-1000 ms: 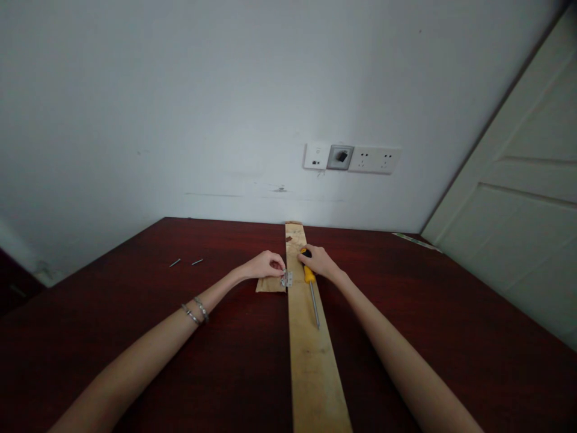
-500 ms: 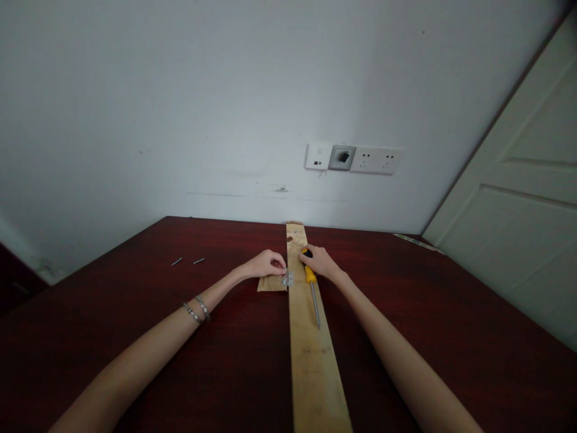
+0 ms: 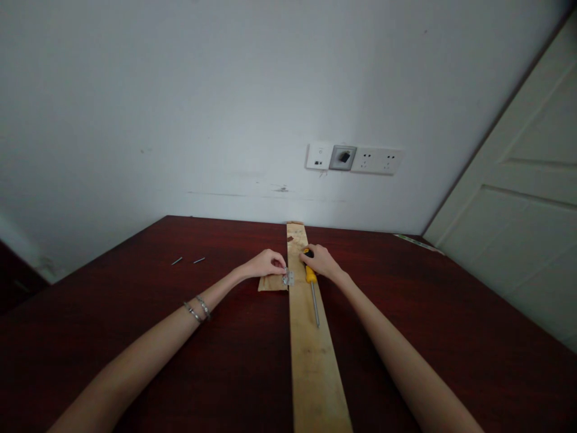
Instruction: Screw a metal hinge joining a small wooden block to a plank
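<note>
A long pale wooden plank [image 3: 313,355] lies on the dark red table [image 3: 135,337], running away from me. A small wooden block [image 3: 270,284] sits against its left edge, with a small metal hinge [image 3: 288,277] across the joint. My left hand [image 3: 265,263] rests on the block, fingertips pinched at the hinge. My right hand [image 3: 321,261] is closed round the yellow handle of a screwdriver [image 3: 311,288], whose shaft lies along the plank pointing toward me.
Two loose screws [image 3: 186,261] lie on the table to the far left. A white wall with a socket strip [image 3: 354,159] stands behind the table. A pale door [image 3: 518,210] is at the right.
</note>
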Tool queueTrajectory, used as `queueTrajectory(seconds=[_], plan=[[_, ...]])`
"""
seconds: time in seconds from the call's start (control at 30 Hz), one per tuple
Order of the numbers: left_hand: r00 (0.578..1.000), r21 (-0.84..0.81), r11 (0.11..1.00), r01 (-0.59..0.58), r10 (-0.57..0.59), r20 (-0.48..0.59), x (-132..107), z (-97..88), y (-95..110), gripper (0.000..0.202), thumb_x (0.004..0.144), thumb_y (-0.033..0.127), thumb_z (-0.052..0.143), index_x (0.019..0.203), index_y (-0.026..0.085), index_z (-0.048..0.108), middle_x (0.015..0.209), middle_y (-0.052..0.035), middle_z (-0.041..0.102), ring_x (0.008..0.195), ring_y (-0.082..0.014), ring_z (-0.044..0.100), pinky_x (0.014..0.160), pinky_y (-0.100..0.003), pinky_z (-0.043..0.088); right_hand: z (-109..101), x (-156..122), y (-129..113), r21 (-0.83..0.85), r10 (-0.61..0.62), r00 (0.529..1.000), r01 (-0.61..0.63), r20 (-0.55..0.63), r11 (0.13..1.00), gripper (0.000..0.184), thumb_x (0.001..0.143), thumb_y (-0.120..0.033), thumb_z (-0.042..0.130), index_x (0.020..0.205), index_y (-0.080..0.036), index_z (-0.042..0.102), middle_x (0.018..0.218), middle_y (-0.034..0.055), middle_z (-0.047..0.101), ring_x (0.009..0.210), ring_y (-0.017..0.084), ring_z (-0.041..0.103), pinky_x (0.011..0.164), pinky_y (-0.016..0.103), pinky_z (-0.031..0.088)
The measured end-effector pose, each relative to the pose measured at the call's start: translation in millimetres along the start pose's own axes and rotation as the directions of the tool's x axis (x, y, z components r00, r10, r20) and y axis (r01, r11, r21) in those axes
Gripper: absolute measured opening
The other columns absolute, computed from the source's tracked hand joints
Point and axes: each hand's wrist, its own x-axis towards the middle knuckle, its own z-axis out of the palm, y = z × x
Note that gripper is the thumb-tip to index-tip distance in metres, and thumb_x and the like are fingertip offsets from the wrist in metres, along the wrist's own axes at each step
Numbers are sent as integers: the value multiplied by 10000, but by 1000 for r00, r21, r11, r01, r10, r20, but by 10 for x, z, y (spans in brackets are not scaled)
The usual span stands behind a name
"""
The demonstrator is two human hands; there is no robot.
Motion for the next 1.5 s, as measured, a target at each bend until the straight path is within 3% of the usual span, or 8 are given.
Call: queueTrajectory(seconds=[0.23, 0.63, 0.7, 0.8, 0.9, 1.03, 1.1, 1.5], plan=[[1000, 2, 1000, -7, 7, 9, -1, -9, -5, 192, 680, 287, 698, 751, 109, 685, 670, -14, 640, 622, -116, 553, 603, -205, 408, -32, -27, -19, 40, 30, 999, -31, 26, 999, 619, 813, -549, 485, 1306, -177, 438, 1135, 152, 504, 976, 237, 579, 857, 332, 420], [999, -19, 999, 35, -35, 0, 1, -3, -17, 199, 666, 284, 707, 757, 108, 687, 675, -17, 649, 627, -118, 564, 606, -207, 415, -21, -57, 24, 90, 21, 994, -30, 106, 995, 657, 798, -604, 469, 1303, -184, 435, 1178, 145, 468, 1025, 246, 555, 922, 379, 396], [999, -24, 999, 35, -35, 3, 2, -5, -23, 200, 669, 284, 706, 764, 109, 688, 682, -19, 651, 631, -118, 565, 606, -206, 417, -25, -54, 30, 85, 21, 996, -29, 86, 996, 653, 799, -610, 461, 1297, -187, 450, 1166, 147, 474, 1052, 266, 533, 928, 408, 388], [1000, -9, 1000, 30, -30, 1, 7, -8, -26, 204, 662, 291, 713, 754, 110, 693, 664, -15, 640, 611, -112, 550, 594, -205, 411, -73, -53, 18, 50, -1, 999, 3, -37, 999, 590, 787, -572, 509, 1250, -208, 517, 1208, 143, 442, 1170, 300, 429, 975, 449, 341], [1000, 2, 1000, 27, -27, -5, 11, -8, -17, 191, 656, 282, 715, 738, 111, 698, 653, -12, 633, 597, -105, 534, 587, -201, 403, -175, -86, -31, 26, -98, 989, 101, -107, 995, 520, 739, -476, 619, 1198, -235, 576, 1273, 128, 387, 1244, 303, 335, 1021, 459, 285], [999, 8, 999, 35, -35, -5, 12, -7, -7, 177, 651, 258, 711, 743, 107, 698, 655, -9, 633, 601, -107, 535, 591, -199, 405, -274, -199, -136, 4, -324, 944, 325, 66, 946, 508, 661, -429, 709, 1124, -233, 635, 1312, 132, 369, 1290, 335, 255, 1031, 495, 253], [999, 14, 999, 38, -38, -1, 11, -8, -1, 171, 656, 240, 697, 757, 103, 699, 664, -11, 635, 607, -110, 539, 588, -199, 406, -273, -261, -194, 8, -378, 916, 380, 133, 925, 519, 643, -442, 722, 1115, -242, 641, 1335, 132, 350, 1295, 349, 234, 1017, 512, 264], [1000, 10, 1000, -2, 2, 0, -2, -15, 52, 136, 658, 132, 634, 774, 100, 698, 668, -7, 636, 628, -108, 539, 617, -193, 420, -157, -359, -360, -9, -362, 916, 369, 174, 929, 462, 603, -446, 749, 997, -222, 659, 1334, 145, 312, 1293, 372, 199, 946, 555, 336]])
